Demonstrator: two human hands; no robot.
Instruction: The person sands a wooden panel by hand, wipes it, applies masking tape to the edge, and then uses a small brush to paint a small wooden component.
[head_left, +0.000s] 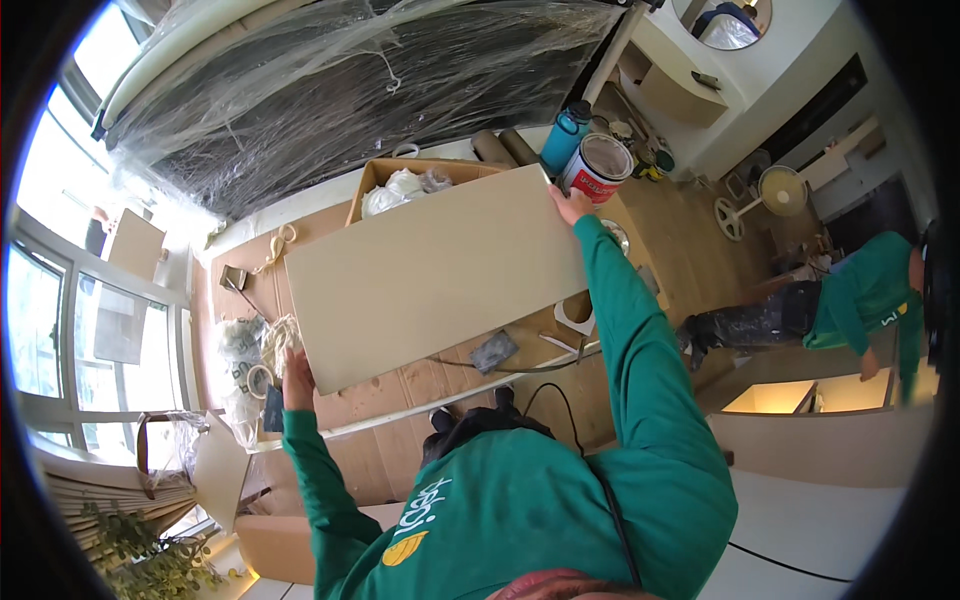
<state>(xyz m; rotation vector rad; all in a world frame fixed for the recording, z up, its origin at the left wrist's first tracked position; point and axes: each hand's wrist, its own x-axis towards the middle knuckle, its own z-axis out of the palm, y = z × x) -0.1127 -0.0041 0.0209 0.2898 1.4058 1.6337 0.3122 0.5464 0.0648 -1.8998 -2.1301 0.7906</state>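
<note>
A large flat beige panel (440, 275) is held tilted between my two hands above a cardboard-covered table (375, 408). My left hand (297, 382) grips its near left corner, with the fingers partly hidden. At the far right corner, my right hand (572, 204) is closed over the edge, right beside an open paint can (598, 165). Cream cloth or string (280, 342) and a tape roll (259, 380) lie beside my left hand. A grey sanding pad or block (493, 352) rests close to the panel's near edge.
Behind the panel stands a cardboard box (365, 185) holding white plastic bags. A blue bottle (567, 135) is beside the can. Clear film covers the dark surface (400, 90) at the back. On the right, another person (850, 295) in green leans over lit compartments. A fan (782, 190) stands behind.
</note>
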